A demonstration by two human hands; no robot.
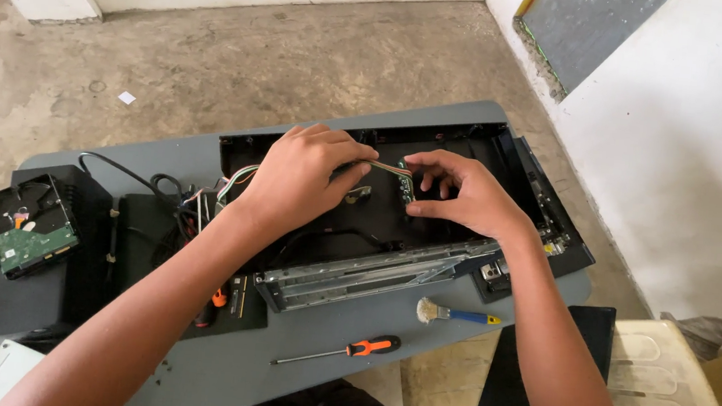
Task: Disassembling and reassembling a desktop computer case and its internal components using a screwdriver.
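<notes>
Hands meet over the open black chassis [470, 165] that lies across our grey table [309, 375], and we use that chassis as our landmark. Our left hand [297, 175] rests on its middle, fingers curled down and pinched on the ribbon of coloured wires [386, 169], probably to keep the strand taut and out of the way. Our right hand [466, 195] sits just beside it, toward the chassis's right half, thumb and fingertips nearly closed around a small green circuit board [405, 183] where the wires end; the board stands on edge between the fingers, so we judge the grip is meant to steady it at the connector.

Along the near edge of the chassis runs a bare metal rail [363, 269]. Just in front of that, on the table, lie a small brush [454, 313] and an orange-handled screwdriver [342, 350], within easy reach of either hand. Well to the left of the chassis a hard drive [28, 224] sits board-up on a black box [48, 288], set aside from the work. A pale plastic chair [669, 392] stands near the chassis's right end.
</notes>
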